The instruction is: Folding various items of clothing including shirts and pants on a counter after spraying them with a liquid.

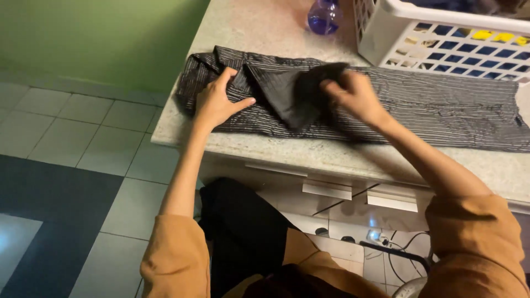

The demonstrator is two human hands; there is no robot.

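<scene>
Left hand (218, 102) lay flat, fingers spread, pinning collar end of dark striped shirt (441, 107) at its 9 o'clock end. Right hand (353, 96) pinched folded flap of cloth near shirt's middle, wrist bent, forearm reaching in from 5 o'clock. Shirt lay lengthwise across tabletop (259, 27); likely light, limp, non-slippery, best taken at edges or seams. White laundry basket (441, 33) stood at 1 o'clock, purple bottle (324, 16) at 12.

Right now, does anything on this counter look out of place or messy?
Nothing is spilled or damaged. The striped shirt lies flat, with one flap lifted by the right hand while the left hand presses the collar end. The basket and blue bottle stand upright.
</scene>
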